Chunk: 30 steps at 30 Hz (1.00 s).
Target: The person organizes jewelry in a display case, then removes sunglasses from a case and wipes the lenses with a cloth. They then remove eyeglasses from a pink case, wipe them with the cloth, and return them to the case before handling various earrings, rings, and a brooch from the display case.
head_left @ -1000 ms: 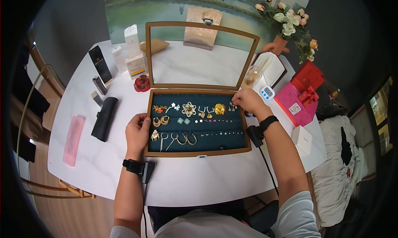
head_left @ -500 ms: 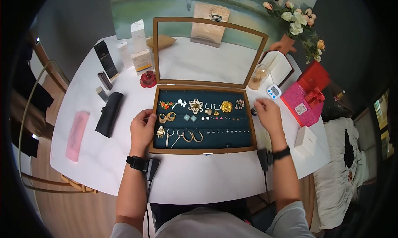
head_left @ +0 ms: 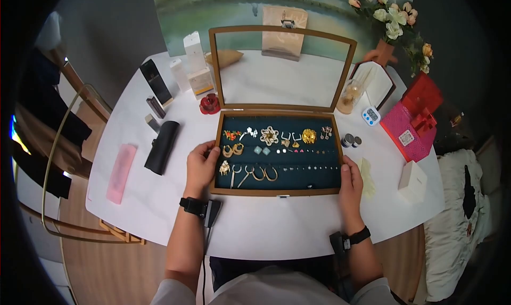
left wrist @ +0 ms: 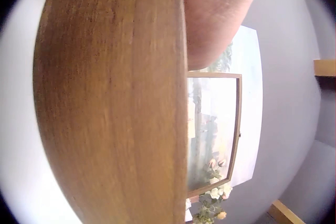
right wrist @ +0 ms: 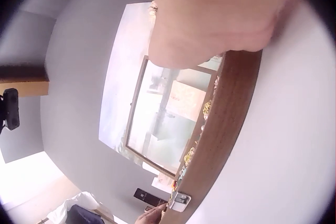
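A wooden jewelry box (head_left: pixel 277 192) stands on the table with its glass-framed lid (head_left: pixel 348 65) raised. Its dark green lining bears earrings and brooches in rows, among them a white flower brooch (head_left: pixel 270 136), a gold flower brooch (head_left: pixel 308 136), gold hoops (head_left: pixel 271 174) and dangling earrings (head_left: pixel 326 132) at the upper right. My left hand (head_left: pixel 201 169) holds the box's left side, thumb at the rim. On the opposite side, my right hand (head_left: pixel 351 185) grips the right wall near the front corner. A metal clasp (right wrist: pixel 180 201) shows on the front in the right wrist view.
Left of the box lie a black roll case (head_left: pixel 162 148) and a pink pouch (head_left: pixel 121 173). To the right are small round jars (head_left: pixel 349 140), a blue-and-white timer (head_left: pixel 371 115), red-pink packaging (head_left: pixel 410 132) and a white box (head_left: pixel 412 181). Cartons (head_left: pixel 199 81) stand behind.
My right hand has left the dangling earrings at the upper right and come down to the box's right side. The left hand stays at the left side. The head view has shifted.
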Each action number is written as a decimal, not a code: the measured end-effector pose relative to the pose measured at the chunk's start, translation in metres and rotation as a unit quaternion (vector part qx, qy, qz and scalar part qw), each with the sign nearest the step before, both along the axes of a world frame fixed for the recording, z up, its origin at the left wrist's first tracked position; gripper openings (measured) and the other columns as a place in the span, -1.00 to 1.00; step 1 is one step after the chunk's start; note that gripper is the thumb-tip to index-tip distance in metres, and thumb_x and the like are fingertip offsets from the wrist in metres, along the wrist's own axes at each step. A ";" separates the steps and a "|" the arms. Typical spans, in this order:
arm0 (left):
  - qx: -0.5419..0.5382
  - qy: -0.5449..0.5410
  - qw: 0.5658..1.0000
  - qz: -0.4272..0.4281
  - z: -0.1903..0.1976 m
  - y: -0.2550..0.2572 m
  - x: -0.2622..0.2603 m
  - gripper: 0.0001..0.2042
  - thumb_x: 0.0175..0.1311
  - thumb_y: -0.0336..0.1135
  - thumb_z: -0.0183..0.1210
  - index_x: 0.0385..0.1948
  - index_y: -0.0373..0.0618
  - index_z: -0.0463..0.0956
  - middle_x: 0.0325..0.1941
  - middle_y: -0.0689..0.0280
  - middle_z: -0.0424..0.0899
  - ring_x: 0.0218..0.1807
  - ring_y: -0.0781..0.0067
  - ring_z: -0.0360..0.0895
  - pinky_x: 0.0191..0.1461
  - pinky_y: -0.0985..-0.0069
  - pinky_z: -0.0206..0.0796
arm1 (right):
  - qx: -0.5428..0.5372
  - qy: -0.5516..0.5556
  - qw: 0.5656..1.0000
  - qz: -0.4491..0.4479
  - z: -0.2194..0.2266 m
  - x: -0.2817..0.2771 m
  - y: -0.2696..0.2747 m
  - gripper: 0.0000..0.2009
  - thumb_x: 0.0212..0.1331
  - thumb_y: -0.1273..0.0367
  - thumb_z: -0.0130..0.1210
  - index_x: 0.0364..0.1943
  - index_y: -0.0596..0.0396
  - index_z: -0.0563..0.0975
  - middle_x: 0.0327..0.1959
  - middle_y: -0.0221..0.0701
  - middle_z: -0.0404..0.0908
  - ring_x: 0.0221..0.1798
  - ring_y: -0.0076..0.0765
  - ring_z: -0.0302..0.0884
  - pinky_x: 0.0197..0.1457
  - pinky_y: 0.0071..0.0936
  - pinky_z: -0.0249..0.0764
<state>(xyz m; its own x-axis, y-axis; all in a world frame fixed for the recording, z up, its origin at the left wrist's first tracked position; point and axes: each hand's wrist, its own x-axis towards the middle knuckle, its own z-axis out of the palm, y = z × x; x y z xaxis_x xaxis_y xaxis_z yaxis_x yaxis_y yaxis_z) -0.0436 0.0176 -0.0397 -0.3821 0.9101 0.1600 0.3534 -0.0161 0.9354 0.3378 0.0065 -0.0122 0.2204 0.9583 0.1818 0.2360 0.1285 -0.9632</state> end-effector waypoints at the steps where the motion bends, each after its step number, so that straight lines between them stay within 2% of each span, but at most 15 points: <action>1: 0.020 -0.005 1.000 -0.006 -0.007 0.003 -0.002 -0.67 0.32 -0.33 0.20 0.00 -0.40 0.59 -0.27 0.10 0.74 -0.24 0.44 0.66 -0.09 0.50 0.48 | -0.004 -0.003 1.000 0.000 -0.002 0.000 0.000 -0.65 0.45 0.30 0.00 0.15 0.28 0.49 0.19 -0.19 0.54 0.23 -0.31 0.47 0.36 -0.43 0.29; 7: -0.019 0.007 0.999 -0.036 0.008 0.011 -0.003 -0.67 0.39 -0.34 0.13 0.07 -0.39 0.56 -0.13 0.07 0.75 -0.10 0.40 0.66 0.05 0.49 0.45 | 0.028 -0.013 0.999 -0.023 -0.007 -0.006 0.012 -0.66 0.47 0.28 -0.02 0.11 0.28 0.51 0.20 -0.19 0.55 0.24 -0.36 0.45 0.33 -0.46 0.31; 10: 0.004 0.020 0.997 -0.069 0.013 0.010 -0.006 -0.67 0.44 -0.37 0.05 0.11 -0.39 0.53 -0.06 0.07 0.73 0.00 0.38 0.63 0.15 0.48 0.40 | 0.044 0.029 0.998 -0.039 -0.010 -0.006 0.023 -0.66 0.48 0.27 -0.04 0.09 0.27 0.52 0.18 -0.21 0.57 0.22 -0.39 0.46 0.32 -0.48 0.32; 11: -0.014 0.002 0.996 -0.090 0.008 0.013 -0.011 -0.67 0.47 -0.39 -0.01 0.16 -0.38 0.49 0.02 0.09 0.70 0.07 0.38 0.59 0.23 0.48 0.34 | 0.047 0.033 0.997 -0.047 -0.009 -0.007 0.026 -0.67 0.49 0.27 -0.05 0.08 0.27 0.52 0.15 -0.22 0.58 0.21 -0.40 0.47 0.31 -0.49 0.32; 14: -0.019 -0.029 0.992 -0.120 0.009 0.015 -0.014 -0.64 0.48 -0.41 -0.03 0.22 -0.38 0.43 0.12 0.13 0.65 0.14 0.40 0.55 0.27 0.50 0.32 | 0.046 0.034 0.996 -0.063 -0.007 -0.008 0.037 -0.67 0.50 0.26 -0.06 0.06 0.28 0.53 0.10 -0.25 0.62 0.19 -0.43 0.49 0.30 -0.51 0.33; 17: -0.017 -0.051 0.991 -0.124 0.011 0.018 -0.014 -0.64 0.48 -0.42 -0.02 0.23 -0.39 0.42 0.14 0.12 0.64 0.15 0.41 0.54 0.28 0.50 0.31 | 0.043 0.063 0.995 -0.064 -0.008 -0.010 0.044 -0.67 0.50 0.26 -0.06 0.05 0.29 0.54 0.10 -0.25 0.62 0.18 -0.43 0.49 0.29 -0.51 0.34; 24: -0.015 -0.018 0.995 -0.092 0.010 0.029 -0.010 -0.66 0.47 -0.42 0.00 0.19 -0.39 0.46 0.08 0.14 0.67 0.10 0.42 0.57 0.24 0.51 0.34 | 0.040 0.079 0.994 -0.067 -0.022 -0.011 0.053 -0.68 0.49 0.27 -0.05 0.03 0.29 0.54 0.14 -0.21 0.61 0.19 -0.40 0.50 0.31 -0.49 0.33; 30: -0.012 -0.024 0.999 -0.042 0.005 0.021 -0.005 -0.69 0.47 -0.40 0.02 0.12 -0.39 0.51 -0.07 0.24 0.70 -0.05 0.54 0.57 0.12 0.56 0.38 | 0.037 0.062 0.996 -0.058 -0.015 -0.008 0.047 -0.68 0.48 0.27 -0.04 0.03 0.28 0.53 0.18 -0.18 0.59 0.24 -0.34 0.49 0.35 -0.44 0.30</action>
<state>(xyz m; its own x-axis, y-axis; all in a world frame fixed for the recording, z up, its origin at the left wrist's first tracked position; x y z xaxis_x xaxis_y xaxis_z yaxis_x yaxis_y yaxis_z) -0.0483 0.0387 -0.0344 -0.3114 0.9425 0.1210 0.3056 -0.0212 0.9519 0.3294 0.0537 -0.0274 0.3531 0.9103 0.2162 0.1338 0.1796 -0.9746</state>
